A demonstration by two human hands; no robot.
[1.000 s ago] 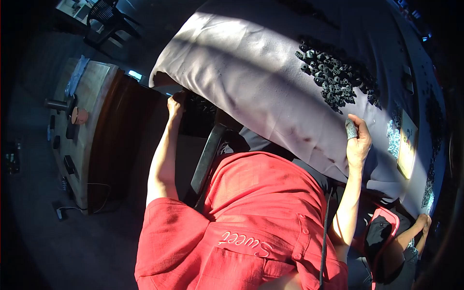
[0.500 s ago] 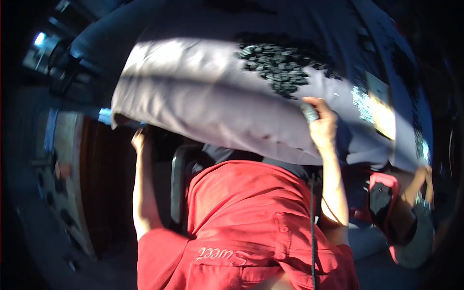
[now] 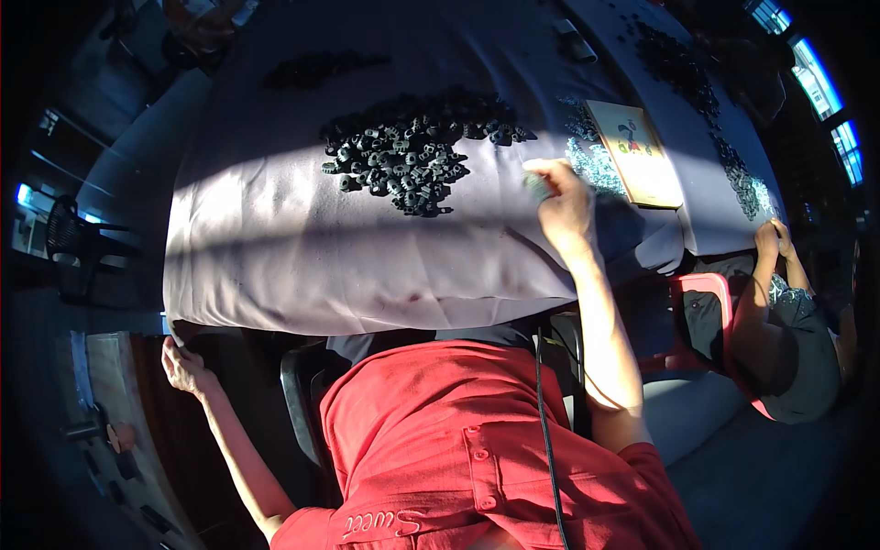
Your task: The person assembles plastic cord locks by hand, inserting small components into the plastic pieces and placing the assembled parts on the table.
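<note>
My right hand [image 3: 566, 209] is over the near part of the cloth-covered table, closed around a small grey-green object [image 3: 539, 188] that is blurred, so its kind is unclear. Left of it lies a pile of small black ridged, hollow pieces [image 3: 394, 160] on the pale tablecloth [image 3: 293, 284]. My left hand [image 3: 186, 368] hangs low beside the table's near left corner, just under the cloth's edge. Its fingers are loosely apart, and nothing shows in them.
A yellowish booklet [image 3: 637, 156] and small shiny pieces [image 3: 591, 165] lie right of my hand. More dark pieces [image 3: 683, 78] run along the right side. Another person's hands [image 3: 775, 238] rest at the table's right edge. A dark chair [image 3: 73, 234] stands at left.
The view has shifted, showing more of the table. My right hand has moved inward over the cloth, still holding the small object. My left hand has lowered outward, its fingers loosening.
</note>
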